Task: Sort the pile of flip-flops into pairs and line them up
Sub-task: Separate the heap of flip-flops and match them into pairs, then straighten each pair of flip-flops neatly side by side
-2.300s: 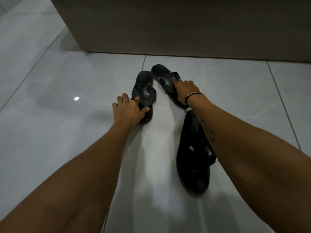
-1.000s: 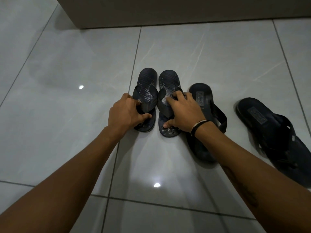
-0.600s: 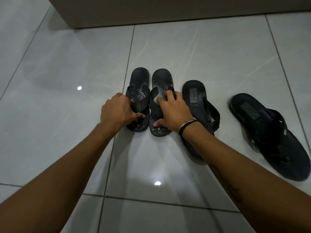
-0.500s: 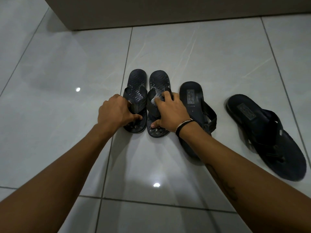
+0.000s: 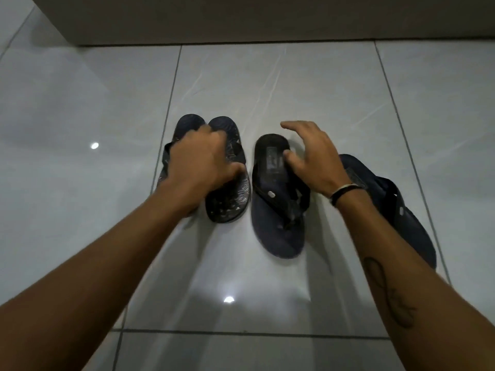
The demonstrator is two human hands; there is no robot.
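Note:
Two small patterned flip-flops (image 5: 230, 202) lie side by side on the glossy tiled floor, touching each other. My left hand (image 5: 199, 162) lies across both, gripping their straps. To their right lies a larger dark flip-flop (image 5: 278, 210). My right hand (image 5: 310, 153) hovers open over its far end, fingers spread, holding nothing. A second large dark flip-flop (image 5: 396, 210) lies further right at an angle, partly hidden by my right forearm.
A low dark wall or cabinet base (image 5: 241, 20) runs along the far side. Grey floor tiles (image 5: 80, 210) with grout lines surround the flip-flops on the left, right and near side.
My right hand has let go of the right small flip-flop and moved right, over the large one. My left hand has spread across both small flip-flops.

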